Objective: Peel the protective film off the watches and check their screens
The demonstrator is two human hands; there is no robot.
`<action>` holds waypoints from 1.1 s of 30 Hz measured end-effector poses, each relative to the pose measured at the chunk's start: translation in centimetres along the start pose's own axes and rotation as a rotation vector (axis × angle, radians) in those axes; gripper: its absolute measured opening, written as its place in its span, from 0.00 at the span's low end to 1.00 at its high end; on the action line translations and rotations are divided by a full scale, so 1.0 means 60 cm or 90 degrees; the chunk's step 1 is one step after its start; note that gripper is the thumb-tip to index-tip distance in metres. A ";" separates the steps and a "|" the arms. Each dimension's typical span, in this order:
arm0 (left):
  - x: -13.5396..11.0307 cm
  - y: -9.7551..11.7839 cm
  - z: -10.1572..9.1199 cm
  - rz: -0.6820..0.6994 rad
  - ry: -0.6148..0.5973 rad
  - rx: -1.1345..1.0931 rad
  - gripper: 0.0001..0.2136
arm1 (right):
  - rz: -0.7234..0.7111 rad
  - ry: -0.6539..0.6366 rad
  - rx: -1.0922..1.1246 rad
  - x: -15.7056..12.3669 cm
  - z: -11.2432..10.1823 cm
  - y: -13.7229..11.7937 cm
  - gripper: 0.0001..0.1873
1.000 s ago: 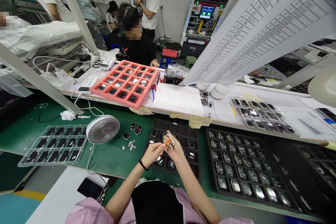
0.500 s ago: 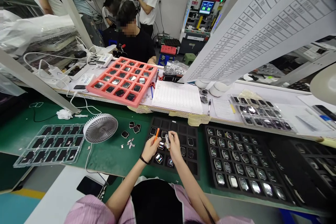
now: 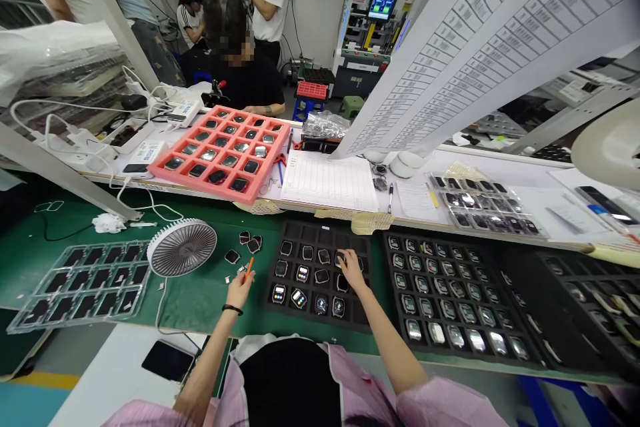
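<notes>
My left hand (image 3: 240,289) is closed around a thin orange stick-like tool (image 3: 250,267), over the green mat left of the black foam tray (image 3: 327,227). Too little of the tool shows to tell its exact kind. On the tray's right side, the curled fingers of my right hand (image 3: 353,271) grip a smartwatch (image 3: 340,260) at its slot, partly hiding it. Strapless smartwatches fill many of the slots, and some, such as a smartwatch (image 3: 299,297) in the front row, have lit screens. Small silvery pieces (image 3: 243,271) and a few watch parts (image 3: 254,244) lie near my left hand.
A round fan (image 3: 183,248) and a clear tray of black pieces (image 3: 75,280) stand to the left. Another foam tray of watches (image 3: 453,300) is at right. The shelf above holds a pink tray (image 3: 220,150) and paper sheets (image 3: 327,180). A person in black sits beyond.
My hands have moved apart: the left, with the orange tool, went left off the tray; the right moved to a slot on the tray's right side. More lit watches show. The view shifted slightly.
</notes>
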State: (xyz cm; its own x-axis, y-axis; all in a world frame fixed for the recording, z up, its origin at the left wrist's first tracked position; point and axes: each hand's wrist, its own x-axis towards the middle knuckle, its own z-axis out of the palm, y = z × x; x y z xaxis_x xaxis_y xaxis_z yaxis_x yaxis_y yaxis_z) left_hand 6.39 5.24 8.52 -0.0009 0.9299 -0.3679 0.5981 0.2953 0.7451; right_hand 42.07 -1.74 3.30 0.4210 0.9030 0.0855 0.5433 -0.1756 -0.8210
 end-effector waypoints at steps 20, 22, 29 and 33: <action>-0.087 0.009 0.240 0.864 -0.385 0.436 0.10 | -0.102 -0.103 -0.271 -0.293 0.009 -0.010 0.29; -0.083 0.002 0.235 0.897 -0.393 0.445 0.10 | -0.118 -0.118 -0.274 -0.303 0.000 -0.009 0.28; -0.080 -0.008 0.199 0.926 -0.396 0.438 0.10 | -0.125 -0.039 -0.224 -0.274 -0.036 -0.008 0.21; -0.087 0.004 0.202 0.873 -0.355 0.434 0.12 | 0.039 0.110 -0.231 -0.186 -0.035 0.016 0.20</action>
State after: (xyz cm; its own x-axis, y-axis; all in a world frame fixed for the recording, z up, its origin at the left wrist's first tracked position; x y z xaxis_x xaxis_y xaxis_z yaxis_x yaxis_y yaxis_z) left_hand 16.25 -2.19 3.88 0.9840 0.1643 0.0697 0.1300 -0.9275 0.3504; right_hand 39.43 -12.83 2.72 0.5596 0.8130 0.1609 0.7216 -0.3826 -0.5770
